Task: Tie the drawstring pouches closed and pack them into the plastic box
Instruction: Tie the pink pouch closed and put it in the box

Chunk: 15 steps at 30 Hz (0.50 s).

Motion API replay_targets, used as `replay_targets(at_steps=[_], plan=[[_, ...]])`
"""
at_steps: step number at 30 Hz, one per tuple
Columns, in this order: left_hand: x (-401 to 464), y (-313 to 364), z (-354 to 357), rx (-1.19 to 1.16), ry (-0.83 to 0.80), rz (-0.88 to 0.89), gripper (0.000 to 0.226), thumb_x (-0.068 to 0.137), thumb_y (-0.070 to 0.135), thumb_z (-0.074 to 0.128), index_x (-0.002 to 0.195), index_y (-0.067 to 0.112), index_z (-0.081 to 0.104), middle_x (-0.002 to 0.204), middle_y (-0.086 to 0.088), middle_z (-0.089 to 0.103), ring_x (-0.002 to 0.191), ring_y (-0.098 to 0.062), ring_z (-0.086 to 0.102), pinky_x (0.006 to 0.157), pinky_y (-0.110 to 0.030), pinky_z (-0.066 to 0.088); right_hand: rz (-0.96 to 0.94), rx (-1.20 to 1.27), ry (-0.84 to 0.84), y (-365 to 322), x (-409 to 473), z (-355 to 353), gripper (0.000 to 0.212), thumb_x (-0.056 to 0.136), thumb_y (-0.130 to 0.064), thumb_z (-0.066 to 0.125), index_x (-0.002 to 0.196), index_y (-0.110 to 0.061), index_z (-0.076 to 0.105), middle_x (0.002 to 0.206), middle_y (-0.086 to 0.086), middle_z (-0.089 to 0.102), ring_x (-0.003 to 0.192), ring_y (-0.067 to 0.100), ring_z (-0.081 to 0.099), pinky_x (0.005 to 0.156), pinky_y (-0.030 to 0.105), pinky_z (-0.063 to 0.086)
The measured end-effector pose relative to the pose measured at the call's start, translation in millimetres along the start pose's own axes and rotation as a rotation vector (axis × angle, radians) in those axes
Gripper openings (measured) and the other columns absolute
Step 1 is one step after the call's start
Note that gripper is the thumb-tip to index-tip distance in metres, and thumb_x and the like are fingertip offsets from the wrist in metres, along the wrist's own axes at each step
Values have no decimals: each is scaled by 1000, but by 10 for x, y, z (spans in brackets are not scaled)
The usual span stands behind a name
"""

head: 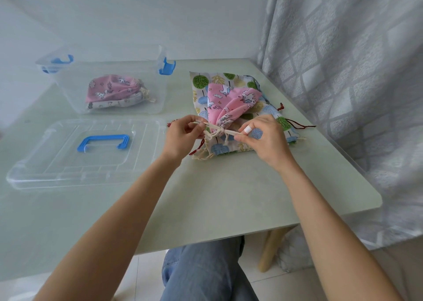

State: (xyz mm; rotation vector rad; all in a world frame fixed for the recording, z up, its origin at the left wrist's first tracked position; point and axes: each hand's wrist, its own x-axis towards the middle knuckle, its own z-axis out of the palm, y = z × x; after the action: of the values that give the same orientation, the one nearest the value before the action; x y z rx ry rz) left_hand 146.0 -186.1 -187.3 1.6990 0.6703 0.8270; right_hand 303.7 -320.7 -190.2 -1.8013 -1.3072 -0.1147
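A pink unicorn-print pouch (231,102) lies gathered at its neck on top of a flat tree-print pouch (201,83). Its cream drawstring (217,132) is crossed into a knot at the neck. My left hand (183,138) pinches the left end of the cord, and my right hand (265,140) pinches the right end; the cord runs taut between them. The clear plastic box (158,80) with blue latches stands at the back left and holds a pink pouch (109,90) on top of a pale printed one.
The box's clear lid (57,161) with a blue handle lies flat in front of the box. Dark red cords (297,124) stick out from the stacked pouches. A grey curtain (343,60) hangs along the table's right edge. My legs are below the front edge.
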Motion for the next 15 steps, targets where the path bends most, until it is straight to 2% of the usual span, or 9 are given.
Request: replay_targets(at_steps=[3, 5, 7, 10, 15], plan=[[-54, 25, -21, 114, -45, 69, 9, 91, 7, 56, 87, 11, 63, 78, -6, 65, 65, -6, 64, 70, -19, 55, 14, 38, -24, -17, -77, -55, 14, 72, -21, 79, 75, -15, 67, 77, -2, 64, 81, 10, 52, 72, 23, 40], [-70, 83, -46, 194, -103, 83, 9, 93, 9, 54, 88, 13, 60, 81, 0, 64, 72, -17, 67, 73, -29, 57, 69, 169, -76, -79, -123, -89, 8, 77, -16, 75, 80, -16, 68, 76, -3, 65, 71, 5, 54, 68, 22, 44], [-74, 147, -59, 264, -137, 87, 6, 94, 11, 51, 91, 12, 57, 81, 6, 62, 73, -19, 68, 73, -34, 58, 133, 310, -55, -141, -129, -92, 6, 80, -11, 72, 84, -14, 69, 75, -2, 67, 68, 5, 59, 68, 24, 50], [-51, 190, -39, 320, -68, 110, 7, 93, 12, 52, 89, 12, 58, 74, 4, 64, 65, -12, 65, 68, -28, 55, 219, 359, 49, -173, -103, -56, 6, 81, -9, 71, 84, -13, 69, 73, -2, 68, 67, 7, 63, 68, 26, 54], [-17, 96, -10, 511, 25, 236, 11, 91, 13, 55, 91, 7, 65, 68, 3, 62, 64, -16, 59, 65, -24, 45, 244, 265, 102, -120, -159, -21, 5, 80, -12, 72, 83, -8, 70, 73, 5, 70, 66, 9, 64, 67, 26, 53]])
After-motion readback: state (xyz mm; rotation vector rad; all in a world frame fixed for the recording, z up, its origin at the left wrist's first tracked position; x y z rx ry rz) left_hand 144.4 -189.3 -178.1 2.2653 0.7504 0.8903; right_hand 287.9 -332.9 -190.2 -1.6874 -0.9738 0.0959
